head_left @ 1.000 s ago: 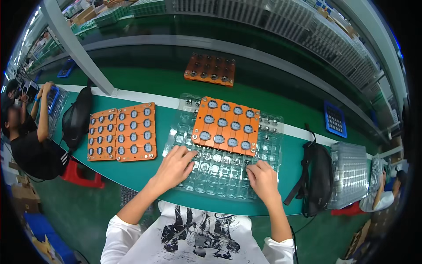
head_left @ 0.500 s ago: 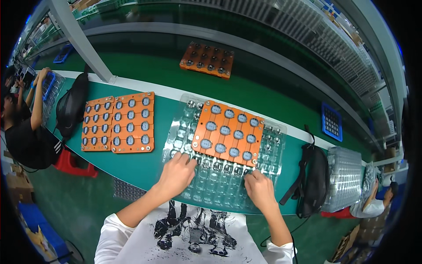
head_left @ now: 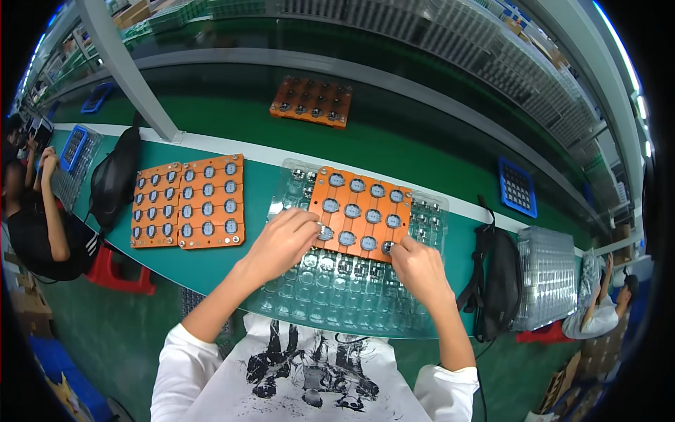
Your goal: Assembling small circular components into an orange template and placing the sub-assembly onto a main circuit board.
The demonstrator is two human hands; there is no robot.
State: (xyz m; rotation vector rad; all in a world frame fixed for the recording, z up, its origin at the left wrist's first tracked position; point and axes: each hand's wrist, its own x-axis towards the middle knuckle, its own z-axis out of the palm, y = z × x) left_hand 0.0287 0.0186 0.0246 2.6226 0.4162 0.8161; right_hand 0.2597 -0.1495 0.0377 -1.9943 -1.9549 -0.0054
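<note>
An orange plate (head_left: 361, 196) with rows of small round grey-topped parts lies over a clear plastic blister tray (head_left: 316, 299). My left hand (head_left: 285, 240) is at the plate's near-left corner, fingers pinched on a small shiny metallic part (head_left: 322, 230). At the near-right corner my right hand (head_left: 420, 266) has its thumb and fingers closed round a small dark round part (head_left: 388, 247). Whether either part sits in its hole is hidden by the fingers. More small metal parts (head_left: 344, 267) sit in tray pockets below the plate.
Two filled orange plates (head_left: 211, 202) lie to the left, and another orange plate (head_left: 311, 102) sits beyond the white ledge. Black bags (head_left: 500, 281) flank the workspace. Stacked clear trays (head_left: 555, 281) and a blue tray (head_left: 517, 187) are at the right. Other people work at both sides.
Both hands have moved up from the tray pockets below the orange plate to its near corners, where their fingers now touch the small parts. The view has shifted slightly.
</note>
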